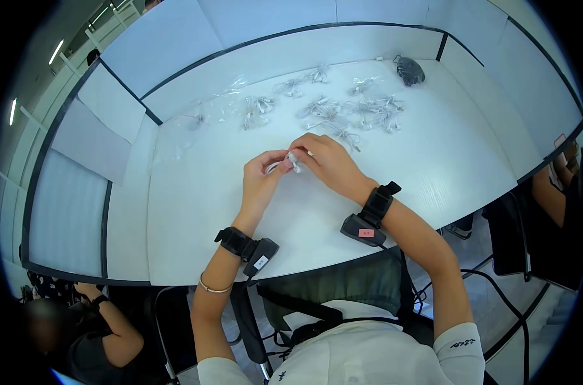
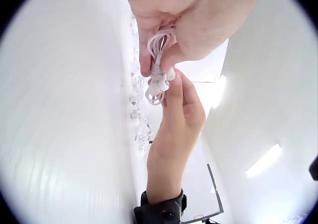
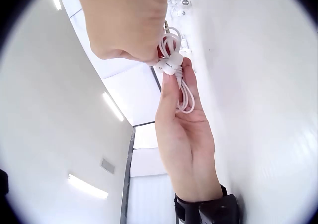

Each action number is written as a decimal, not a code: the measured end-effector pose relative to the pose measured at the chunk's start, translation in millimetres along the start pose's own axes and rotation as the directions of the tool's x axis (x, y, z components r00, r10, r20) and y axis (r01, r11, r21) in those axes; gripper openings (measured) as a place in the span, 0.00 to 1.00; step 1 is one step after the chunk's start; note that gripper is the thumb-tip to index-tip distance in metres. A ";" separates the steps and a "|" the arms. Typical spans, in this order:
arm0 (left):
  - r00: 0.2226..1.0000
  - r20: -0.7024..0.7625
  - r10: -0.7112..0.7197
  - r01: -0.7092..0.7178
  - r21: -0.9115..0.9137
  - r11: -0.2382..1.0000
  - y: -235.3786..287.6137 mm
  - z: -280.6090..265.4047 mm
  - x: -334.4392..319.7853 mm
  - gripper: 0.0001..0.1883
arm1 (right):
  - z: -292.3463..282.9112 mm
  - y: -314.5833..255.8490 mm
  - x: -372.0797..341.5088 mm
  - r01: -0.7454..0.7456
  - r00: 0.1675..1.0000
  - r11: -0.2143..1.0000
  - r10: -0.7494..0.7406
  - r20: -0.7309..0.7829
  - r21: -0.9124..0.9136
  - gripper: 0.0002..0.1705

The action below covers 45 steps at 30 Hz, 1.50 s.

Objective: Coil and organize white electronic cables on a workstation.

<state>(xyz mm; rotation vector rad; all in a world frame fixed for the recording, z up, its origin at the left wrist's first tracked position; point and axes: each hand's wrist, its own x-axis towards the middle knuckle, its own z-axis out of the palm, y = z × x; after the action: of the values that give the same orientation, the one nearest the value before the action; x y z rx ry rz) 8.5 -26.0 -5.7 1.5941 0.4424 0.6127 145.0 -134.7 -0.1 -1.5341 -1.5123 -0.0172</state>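
Both hands meet in front of the person above the white table, on a bundle of white wired earphones (image 1: 295, 163). In the left wrist view the earphone cord (image 2: 156, 73) is wound tightly round its middle, with loops at both ends. The left hand (image 1: 259, 183) pinches the wound part between thumb and fingers. The right hand (image 1: 333, 163) holds the other end by the white earbuds (image 3: 171, 64), its fingertips close to the left thumb. A gold-coloured plug tip shows beside the loops in the right wrist view. The right fingers partly hide that end.
Several coiled white earphones (image 1: 323, 110) lie across the back of the table (image 1: 432, 160). Crumpled clear plastic bags (image 1: 195, 119) lie at the back left, and a dark bundle (image 1: 409, 70) at the back right. Low partition walls (image 1: 343, 42) enclose the table; other people sit at both sides.
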 end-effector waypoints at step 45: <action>0.998 -0.065 0.002 -0.002 0.000 1.000 9.5 -0.5 2.2 0.12 | -8.3 -11.5 8.0 0.011 0.985 0.999 -0.002 -0.170 0.051 0.08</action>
<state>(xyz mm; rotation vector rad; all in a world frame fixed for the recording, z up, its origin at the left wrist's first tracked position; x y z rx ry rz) 9.2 -25.3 4.1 1.5777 0.4890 0.6669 142.7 -136.1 15.9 -1.4492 -1.3726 -0.1096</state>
